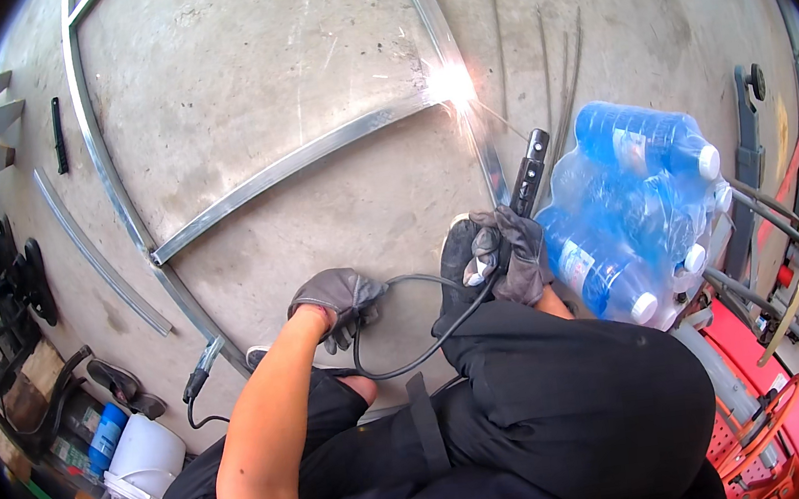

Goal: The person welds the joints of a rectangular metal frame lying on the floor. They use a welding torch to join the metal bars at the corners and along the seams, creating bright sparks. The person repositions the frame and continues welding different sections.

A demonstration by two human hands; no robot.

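Note:
My right hand point(516, 254), in a grey glove, grips the black electrode holder point(529, 173) beside my shoe point(457, 248). From the holder a thin rod runs up-left to a bright white arc with sparks point(450, 83), where a metal crossbar point(291, 163) meets the frame's right rail. My gloved left hand point(336, 301) is curled beside a looped black cable point(417, 358); what lies inside its fingers is hidden. A clamp with a cable point(199, 379) is attached to the left rail point(187, 313).
Shrink-wrapped water bottles point(630, 154) lie right of the holder. A loose metal bar point(105, 258) and long thin rods point(560, 103) lie on the concrete floor. Left are a white bucket point(147, 454), blue can point(107, 438) and shoes point(119, 385); right, red tool racks point(736, 349) and bars.

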